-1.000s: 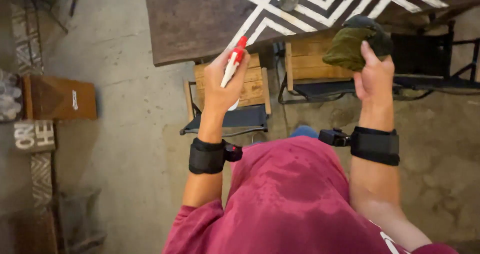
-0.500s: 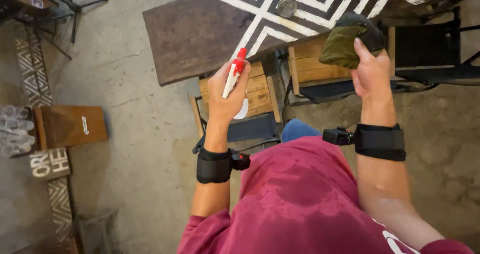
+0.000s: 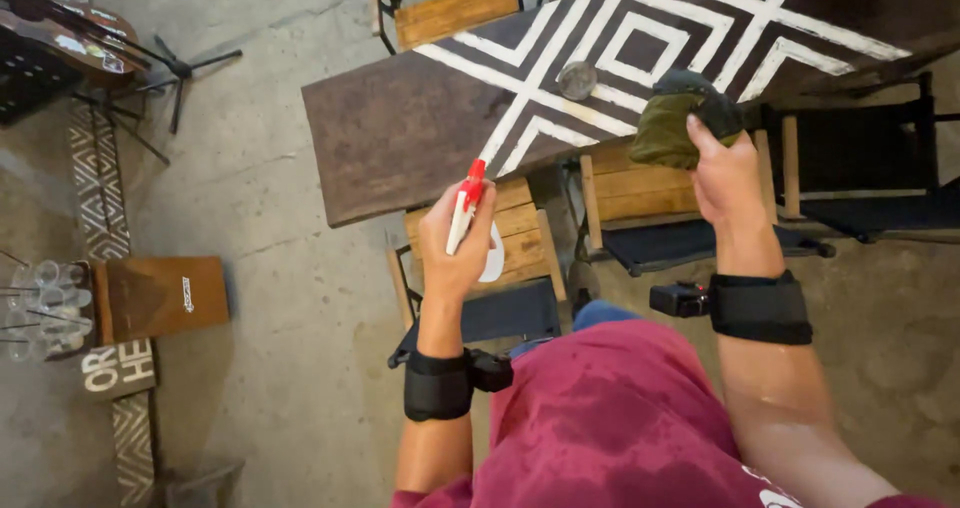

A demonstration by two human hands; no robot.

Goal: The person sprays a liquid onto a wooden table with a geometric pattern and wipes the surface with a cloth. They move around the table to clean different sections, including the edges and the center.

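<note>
My left hand (image 3: pixel 455 243) grips a white spray bottle with a red nozzle (image 3: pixel 468 200), held upright in front of the near edge of a dark wooden table (image 3: pixel 400 138) painted with white geometric lines. My right hand (image 3: pixel 728 173) holds a bunched olive-green cloth (image 3: pixel 672 123) at the table's near edge. A small round grey object (image 3: pixel 577 80) lies on the tabletop just left of the cloth. Both wrists carry black bands.
Two wooden-seated chairs (image 3: pixel 510 233) (image 3: pixel 640 193) are tucked under the table's near side, and another chair (image 3: pixel 455 8) stands at the far side. A brown box (image 3: pixel 165 296), a rack of glasses (image 3: pixel 45 308) and a black stand (image 3: pixel 150 78) sit at the left on the concrete floor.
The view has shifted so that the table appears closer and more of it shows. Both hands keep their grips and have drawn nearer the table edge.
</note>
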